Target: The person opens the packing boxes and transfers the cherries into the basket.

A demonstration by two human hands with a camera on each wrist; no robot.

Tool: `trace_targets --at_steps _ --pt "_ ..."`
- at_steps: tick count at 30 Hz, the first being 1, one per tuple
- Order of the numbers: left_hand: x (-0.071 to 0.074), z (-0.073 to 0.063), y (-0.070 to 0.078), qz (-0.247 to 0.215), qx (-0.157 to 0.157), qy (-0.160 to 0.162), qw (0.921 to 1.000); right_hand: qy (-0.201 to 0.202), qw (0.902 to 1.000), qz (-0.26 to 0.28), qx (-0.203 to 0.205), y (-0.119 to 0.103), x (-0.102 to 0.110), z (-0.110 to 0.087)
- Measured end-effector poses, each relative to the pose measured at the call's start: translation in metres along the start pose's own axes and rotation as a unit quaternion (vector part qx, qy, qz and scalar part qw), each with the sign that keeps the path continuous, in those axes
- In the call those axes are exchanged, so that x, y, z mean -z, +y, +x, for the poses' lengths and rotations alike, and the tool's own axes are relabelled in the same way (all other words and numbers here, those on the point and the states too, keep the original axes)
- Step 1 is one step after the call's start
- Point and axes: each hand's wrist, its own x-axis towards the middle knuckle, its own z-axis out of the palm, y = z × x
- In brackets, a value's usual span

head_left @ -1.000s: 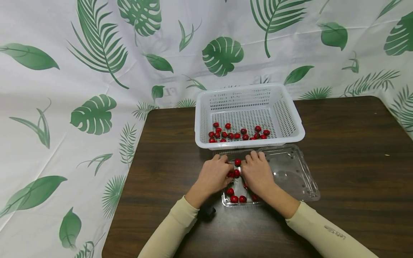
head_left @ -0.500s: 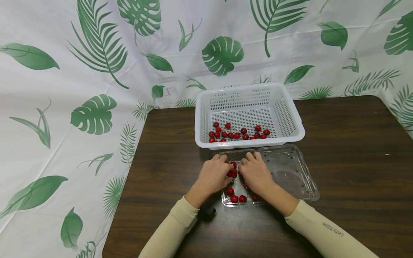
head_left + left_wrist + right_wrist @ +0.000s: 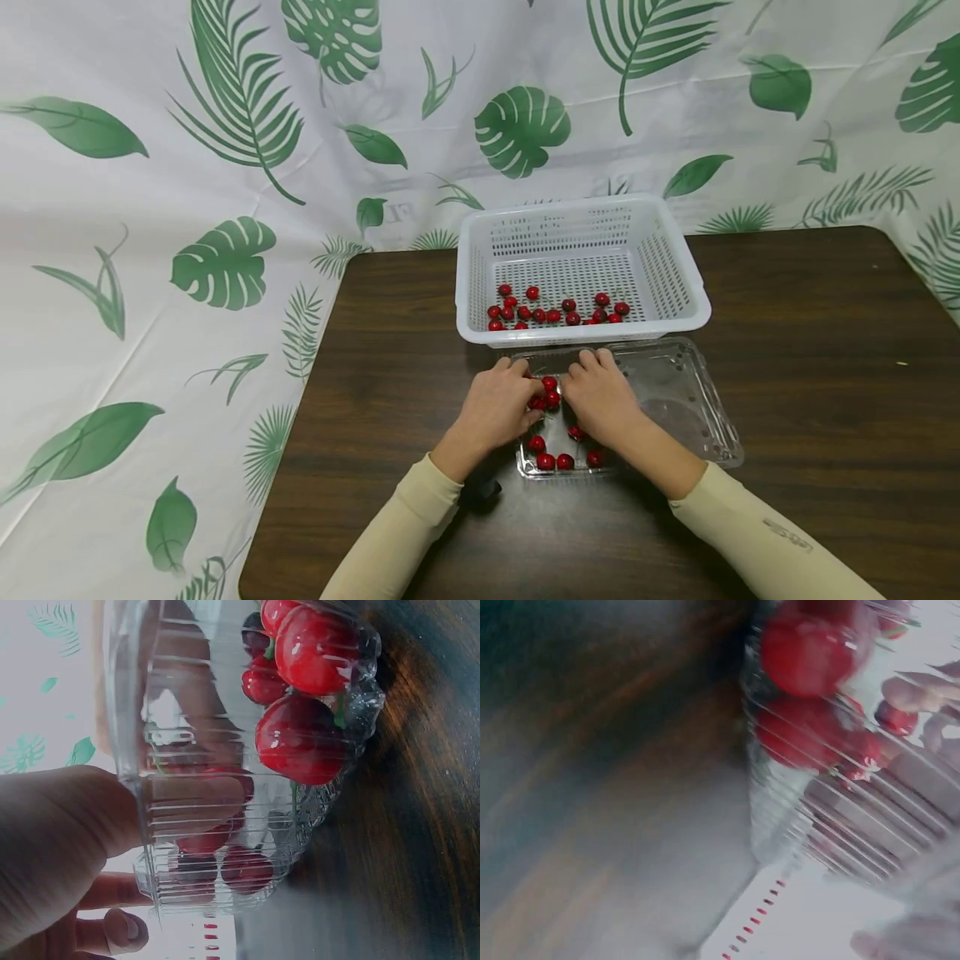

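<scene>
The right hand (image 3: 600, 404) has shifted slightly, baring more of a cherry (image 3: 576, 433) on the near side of its fingers, so handling seems confined to the clear box (image 3: 553, 446) under both hands (the basket (image 3: 585, 335), beyond the fingers, looks unchanged). The left hand (image 3: 495, 404) has its thumb inside; whether either's fingers clamp anything I cannot tell, their tips being hidden or blurred.

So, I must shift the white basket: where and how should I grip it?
Probably grip the white basket by the rim at both short ends, one hand from each side: it projects outward, while the clear container crowds the front.
</scene>
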Motion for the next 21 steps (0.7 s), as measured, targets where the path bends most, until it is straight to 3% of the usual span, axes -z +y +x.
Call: trace_targets --at_steps 4,12,21 --pt "0.001 0.000 0.000 -0.005 -0.001 0.009 0.9999 -0.012 0.9999 0.004 0.000 0.005 0.011 -0.004" --pt "0.003 0.000 0.000 -0.021 0.001 0.022 0.9995 0.008 0.9997 0.022 -0.006 0.019 0.030 -0.015" --pt "0.007 -0.001 0.000 -0.025 0.004 0.038 0.9990 0.097 0.9930 0.064 -0.017 0.041 0.065 -0.021"
